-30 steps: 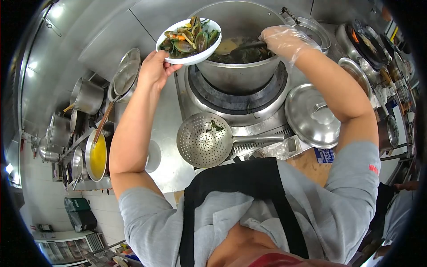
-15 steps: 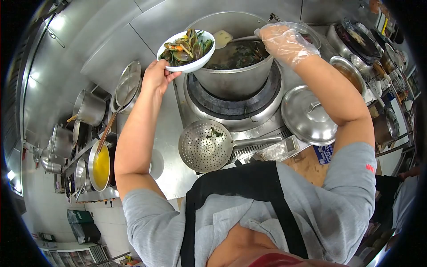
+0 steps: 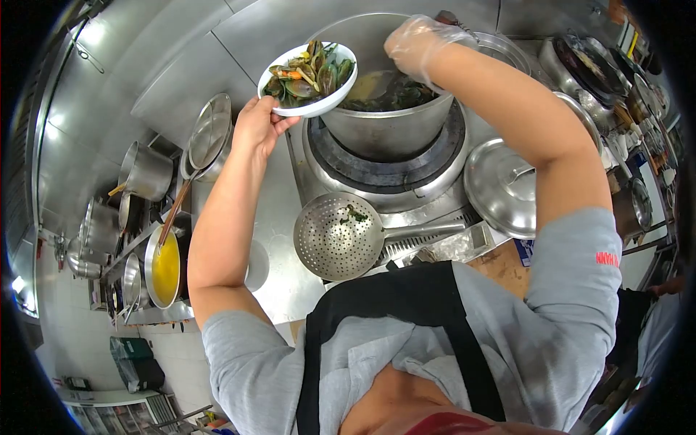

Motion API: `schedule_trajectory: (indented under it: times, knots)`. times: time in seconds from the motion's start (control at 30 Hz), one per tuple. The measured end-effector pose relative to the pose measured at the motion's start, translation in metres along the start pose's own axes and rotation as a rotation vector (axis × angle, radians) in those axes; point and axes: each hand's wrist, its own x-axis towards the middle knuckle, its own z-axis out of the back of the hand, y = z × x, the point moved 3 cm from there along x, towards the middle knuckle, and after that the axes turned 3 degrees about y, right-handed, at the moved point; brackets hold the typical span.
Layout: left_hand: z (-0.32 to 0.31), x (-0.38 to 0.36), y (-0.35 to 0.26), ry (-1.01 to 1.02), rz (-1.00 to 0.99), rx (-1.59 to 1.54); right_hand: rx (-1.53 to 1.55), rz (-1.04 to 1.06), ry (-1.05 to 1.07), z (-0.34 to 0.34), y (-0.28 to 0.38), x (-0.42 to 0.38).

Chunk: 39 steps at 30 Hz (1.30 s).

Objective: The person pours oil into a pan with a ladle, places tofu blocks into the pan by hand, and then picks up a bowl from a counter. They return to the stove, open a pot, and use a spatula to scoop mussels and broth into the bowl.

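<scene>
My left hand (image 3: 259, 123) grips the near-left rim of a white bowl (image 3: 319, 106), held up beside the pot's left side. Green-shelled mussels (image 3: 308, 76) fill the bowl, with leafy greens and orange bits among them. My right hand (image 3: 420, 49), in a clear plastic glove, is closed over the right side of a large steel pot (image 3: 384, 134). A ladle (image 3: 370, 85) dips into the broth, its bowl partly sunk; its handle runs up toward my right fist and is mostly hidden. Dark greens and more mussels (image 3: 406, 94) lie in the pot.
The pot stands on a round burner (image 3: 384, 170). Nearer me lie a perforated skimmer (image 3: 337, 243) with green scraps and a steel lid (image 3: 500, 188). A pan of yellow liquid (image 3: 167, 268) and a strainer (image 3: 210, 134) are at left. Pans crowd the right.
My right hand has moved left and slightly up, over the pot. The ladle's bowl has gone lower into the broth. The white bowl has shifted slightly right in view.
</scene>
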Motion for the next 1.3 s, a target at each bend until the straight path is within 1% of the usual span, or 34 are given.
schedule_trajectory:
  times: [0.07, 0.1, 0.13, 0.2, 0.23, 0.3, 0.33, 0.43, 0.47, 0.53, 0.57, 0.7, 0.77, 0.87, 0.93, 1.13, 1.2, 1.23, 1.3]
  knots:
    - [0.000, 0.000, -0.001, -0.005, 0.006, 0.002, 0.037, -0.016, 0.127, 0.020, 0.012, 0.001]
    - [0.001, 0.002, -0.001, -0.008, 0.008, 0.004, -0.058, 0.049, 0.162, 0.017, 0.017, 0.009]
    - [0.002, 0.003, -0.001, 0.003, 0.009, 0.004, -0.055, 0.052, 0.162, 0.020, 0.018, 0.010]
    - [0.003, 0.004, 0.000, 0.015, 0.017, 0.003, 0.043, 0.114, 0.279, 0.026, 0.022, 0.002]
    - [0.003, 0.004, -0.001, 0.019, 0.011, 0.006, 0.043, 0.117, 0.282, 0.011, 0.024, 0.003]
    - [0.001, 0.002, -0.001, 0.024, 0.009, 0.000, 0.287, 0.034, 0.006, -0.031, 0.022, 0.004]
    - [0.000, 0.001, -0.001, 0.020, 0.005, -0.005, 0.285, 0.035, 0.011, -0.043, 0.018, 0.003]
    - [0.000, 0.001, -0.001, 0.014, 0.001, -0.016, 0.201, 0.009, 0.113, -0.043, 0.010, -0.015]
    - [0.000, 0.002, 0.000, 0.009, 0.003, -0.020, 0.201, 0.006, 0.112, -0.054, 0.007, -0.016]
    - [0.001, 0.004, 0.001, 0.008, 0.006, -0.011, 0.350, -0.021, -0.110, -0.079, -0.001, -0.019]
    - [0.002, 0.005, 0.001, 0.002, 0.010, -0.006, 0.367, -0.078, -0.111, -0.076, -0.002, -0.028]
    - [0.004, 0.008, 0.003, 0.025, 0.003, -0.020, 0.361, -0.047, -0.171, -0.064, -0.001, -0.038]
    - [0.004, 0.011, 0.002, 0.033, 0.000, -0.022, 0.368, -0.108, -0.227, -0.056, 0.000, -0.047]
    - [0.002, 0.010, 0.000, 0.021, 0.001, -0.009, 0.335, -0.172, -0.222, -0.055, -0.003, -0.048]
    - [0.001, 0.009, 0.000, 0.018, -0.001, -0.004, 0.338, -0.172, -0.234, -0.052, -0.009, -0.054]
    - [0.008, 0.015, 0.005, 0.034, -0.004, 0.005, 0.343, -0.217, -0.260, -0.029, -0.037, -0.097]
    - [0.008, 0.016, 0.005, 0.031, -0.004, 0.006, 0.337, -0.232, -0.241, -0.018, -0.048, -0.102]
    - [0.008, 0.016, 0.006, 0.032, -0.002, -0.007, 0.477, -0.302, -0.197, -0.012, -0.055, -0.109]
    - [0.007, 0.013, 0.005, 0.031, -0.002, -0.023, 0.415, -0.314, -0.185, -0.004, -0.063, -0.119]
